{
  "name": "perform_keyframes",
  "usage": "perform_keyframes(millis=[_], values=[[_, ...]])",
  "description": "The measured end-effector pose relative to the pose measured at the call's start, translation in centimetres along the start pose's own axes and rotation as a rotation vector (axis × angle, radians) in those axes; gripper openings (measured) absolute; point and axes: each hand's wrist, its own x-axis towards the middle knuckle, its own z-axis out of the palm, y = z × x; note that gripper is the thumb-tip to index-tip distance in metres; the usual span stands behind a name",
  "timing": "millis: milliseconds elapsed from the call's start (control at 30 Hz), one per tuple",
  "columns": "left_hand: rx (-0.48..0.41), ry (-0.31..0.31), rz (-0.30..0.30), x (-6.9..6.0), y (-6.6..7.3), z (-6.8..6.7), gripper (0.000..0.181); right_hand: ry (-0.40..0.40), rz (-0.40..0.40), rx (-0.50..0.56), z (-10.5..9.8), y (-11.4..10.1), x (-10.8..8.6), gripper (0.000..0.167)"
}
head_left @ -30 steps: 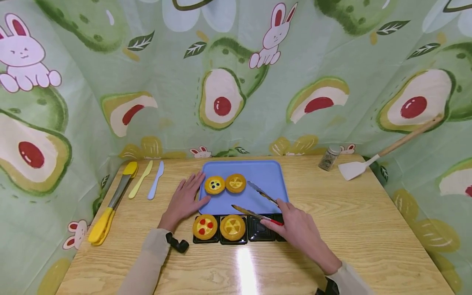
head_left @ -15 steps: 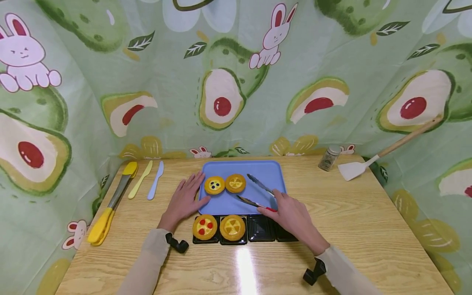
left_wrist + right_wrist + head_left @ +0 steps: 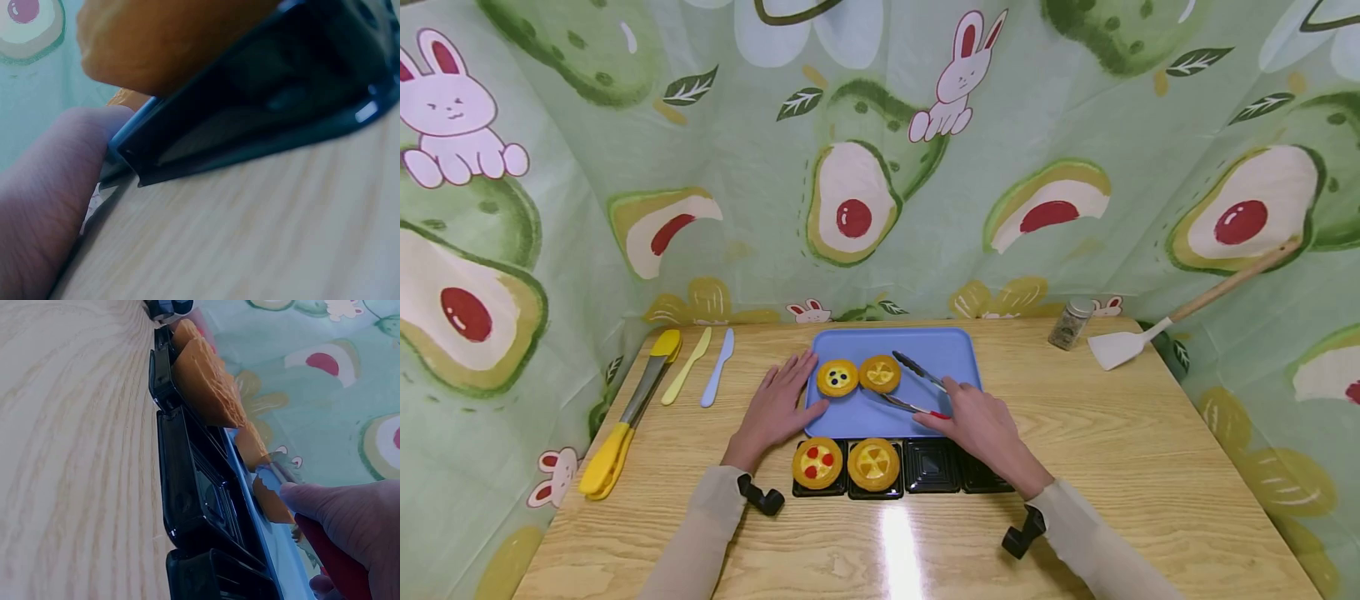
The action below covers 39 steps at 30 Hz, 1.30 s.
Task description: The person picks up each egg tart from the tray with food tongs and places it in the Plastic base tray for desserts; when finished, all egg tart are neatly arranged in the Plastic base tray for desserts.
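Note:
My right hand point(image 3: 977, 421) holds metal tongs point(image 3: 920, 370) with red grips, their arms spread. The tips are on either side of an egg tart with wedge-shaped topping point(image 3: 880, 375), on the blue tray point(image 3: 955, 342); contact is unclear. Beside it lies a tart with dark berries point(image 3: 837, 379). Fingers extended, my left hand point(image 3: 772, 410) rests at the tray's left edge. In front, a tart with red pieces point(image 3: 817, 463) and another wedge-topped tart point(image 3: 874, 464) sit in black square containers. The right wrist view shows the red grip point(image 3: 334, 562) in my hand.
To the right of those tarts stand two bare black containers point(image 3: 931, 465). Yellow-ended tongs point(image 3: 625, 425), a yellow knife point(image 3: 687, 367) and a blue knife point(image 3: 718, 367) lie at the left. A spice jar point(image 3: 1071, 323) and white spatula point(image 3: 1120, 347) are at the right.
My right hand and the tongs have moved left and away from me over the tray, bringing the tips beside the wedge-topped tart. My left hand stays in place.

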Motion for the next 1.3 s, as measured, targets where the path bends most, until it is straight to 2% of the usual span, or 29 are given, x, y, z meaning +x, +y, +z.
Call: perform_keyframes(millis=[567, 1000, 1300], values=[[-0.003, -0.006, -0.002, -0.1, 0.0, 0.1, 0.093, 0.027, -0.045, -0.038, 1.0, -0.2, 1.0, 0.075], [0.002, -0.008, -0.003, 0.0, -0.1, 0.1, 0.093, 0.03, -0.048, -0.04, 1.1, -0.5, 1.3, 0.07], [0.004, -0.003, -0.003, 0.0, -0.2, 0.2, 0.094, 0.062, -0.081, -0.059, 1.2, -0.5, 1.4, 0.064]])
